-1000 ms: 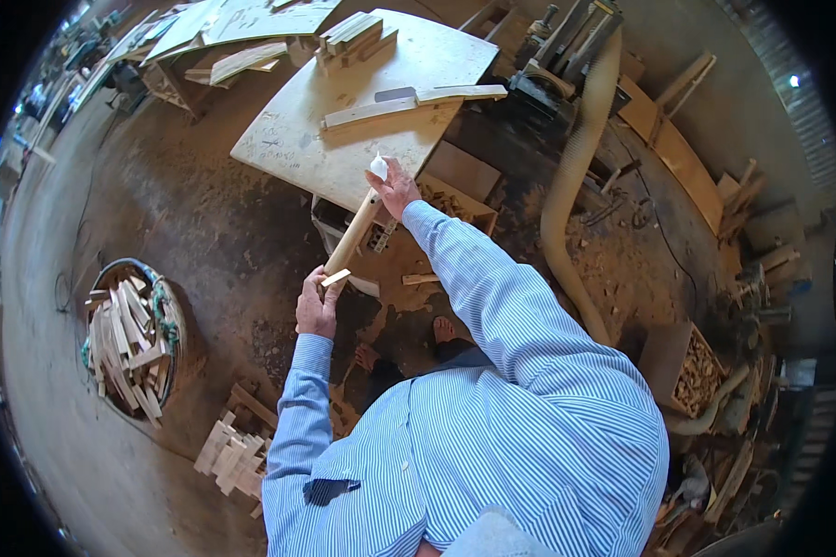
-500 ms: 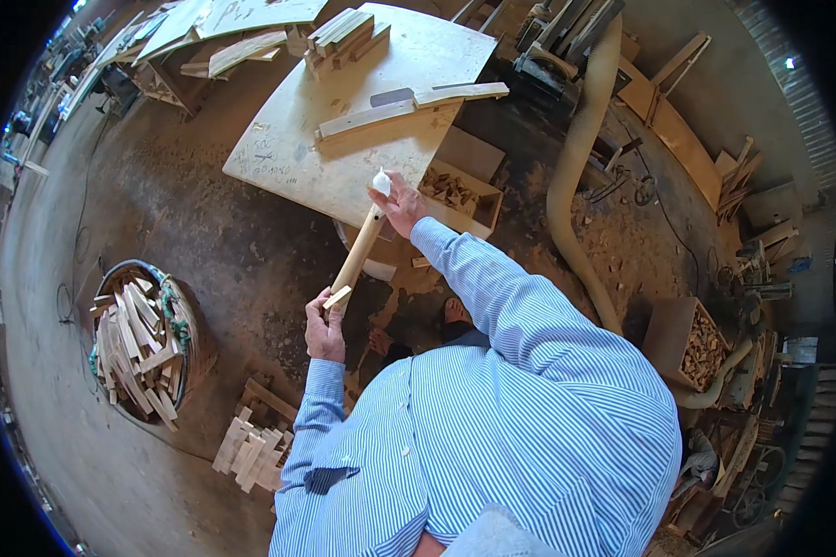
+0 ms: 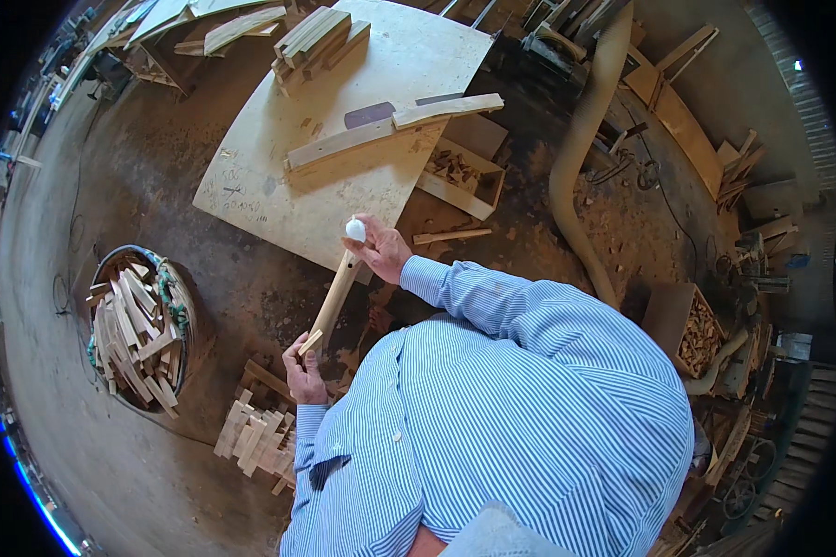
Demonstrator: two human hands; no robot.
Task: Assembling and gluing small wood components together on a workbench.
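Observation:
A long pale wooden bar (image 3: 335, 297) slants in front of me, with a small dark spot near its upper end. Its lower end is in my left hand (image 3: 304, 373), fingers closed, where a short wooden piece (image 3: 311, 343) sticks out at an angle. My right hand (image 3: 387, 251) is at the upper end, closed around a small white bottle (image 3: 355, 229) with a rounded body. The bar's upper end meets the right fingers; whether they grip it too is hidden. Just beyond is the edge of a pale board table (image 3: 241, 200).
Two joined wooden strips (image 3: 344, 144) and a stack of wooden bars (image 3: 316, 37) lie on the table. At the left stands a basket (image 3: 181, 306) of offcuts, with stacked blocks (image 3: 255, 436) nearer me. A scrap box (image 3: 474, 200) and a thick hose (image 3: 576, 176) are at the right.
Both hands have come closer to my body and to the left with the wooden bar and the white bottle. The bottle's pointed tip shows less now. My grip looks the same.

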